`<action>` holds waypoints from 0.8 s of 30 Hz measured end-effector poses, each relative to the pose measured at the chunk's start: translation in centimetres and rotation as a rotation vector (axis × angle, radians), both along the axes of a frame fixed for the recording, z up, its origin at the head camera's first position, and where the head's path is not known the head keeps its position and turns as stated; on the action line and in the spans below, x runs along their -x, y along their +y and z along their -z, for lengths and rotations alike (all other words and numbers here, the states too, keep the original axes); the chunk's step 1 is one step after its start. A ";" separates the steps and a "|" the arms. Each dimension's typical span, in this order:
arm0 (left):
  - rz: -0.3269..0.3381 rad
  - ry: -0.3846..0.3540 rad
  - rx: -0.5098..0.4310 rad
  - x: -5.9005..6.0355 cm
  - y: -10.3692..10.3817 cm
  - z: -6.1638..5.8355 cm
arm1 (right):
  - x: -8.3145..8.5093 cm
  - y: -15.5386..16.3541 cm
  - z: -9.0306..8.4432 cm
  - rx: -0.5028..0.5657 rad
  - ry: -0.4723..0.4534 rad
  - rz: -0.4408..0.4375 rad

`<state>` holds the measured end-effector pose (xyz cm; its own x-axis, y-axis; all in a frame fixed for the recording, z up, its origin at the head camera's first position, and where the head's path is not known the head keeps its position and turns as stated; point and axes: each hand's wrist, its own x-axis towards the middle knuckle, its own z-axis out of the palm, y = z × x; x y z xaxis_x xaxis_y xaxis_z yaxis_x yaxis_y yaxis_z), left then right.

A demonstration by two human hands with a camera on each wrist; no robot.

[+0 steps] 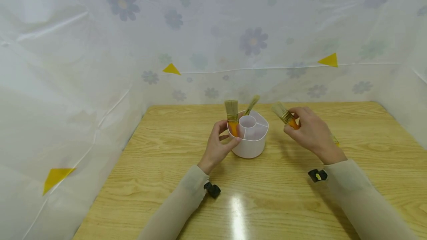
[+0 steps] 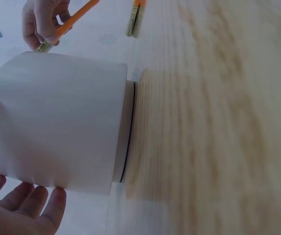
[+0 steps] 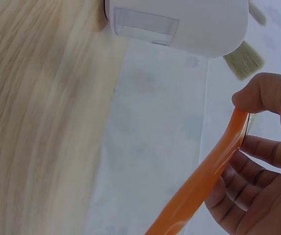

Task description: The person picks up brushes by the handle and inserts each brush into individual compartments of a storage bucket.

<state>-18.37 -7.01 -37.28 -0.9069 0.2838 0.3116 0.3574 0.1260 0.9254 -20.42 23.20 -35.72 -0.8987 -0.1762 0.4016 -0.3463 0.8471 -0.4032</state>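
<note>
My left hand [image 1: 218, 147] holds the white round organizer [image 1: 248, 149] by its left side, thumb at the near rim and fingers around the far side. Its inside is split into compartments around a central tube. A flat paintbrush [image 1: 231, 111] with an orange handle stands bristles up in the left compartment, and a narrower brush [image 1: 252, 103] leans out of the back. To the right of the organizer, my right hand [image 1: 308, 130] pinches another flat paintbrush [image 1: 281, 112] near its metal band. Its bristles point up and left, and the orange handle [image 3: 194, 188] slants downward.
A further paintbrush [image 2: 136, 22] lies on the table to the right, mostly hidden behind the right wrist in the head view. The wooden table [image 1: 160, 180] ends at a flower-patterned sheet [image 1: 207, 40] at the back. Plastic sheeting [image 1: 66, 95] hangs at the left.
</note>
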 end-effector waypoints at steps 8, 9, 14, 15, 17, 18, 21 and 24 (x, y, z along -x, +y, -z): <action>-0.006 0.015 -0.005 0.1 0.0 0.3 | -0.1 -0.9 -0.3 0.013 0.038 -0.012; -0.006 0.018 -0.005 0.1 0.0 0.3 | -0.1 -0.9 -0.3 0.014 0.044 -0.011; -0.005 0.022 -0.006 0.2 0.0 0.3 | 0.0 -1.4 -0.5 0.016 0.061 -0.020; -0.004 0.021 -0.006 0.2 0.0 0.3 | 0.0 -1.4 -0.6 0.016 0.061 -0.023; -0.001 0.020 -0.006 0.2 0.0 0.3 | 0.0 -1.6 -0.6 0.016 0.060 -0.029; -0.001 0.019 -0.005 0.2 0.0 0.3 | 0.0 -1.7 -0.6 0.016 0.058 -0.030; 0.002 0.016 -0.006 0.2 -0.1 0.3 | 0.0 -1.9 -0.6 0.017 0.057 -0.033; 0.005 0.013 -0.010 0.2 -0.1 0.3 | 0.1 -2.2 -0.6 0.017 0.063 -0.033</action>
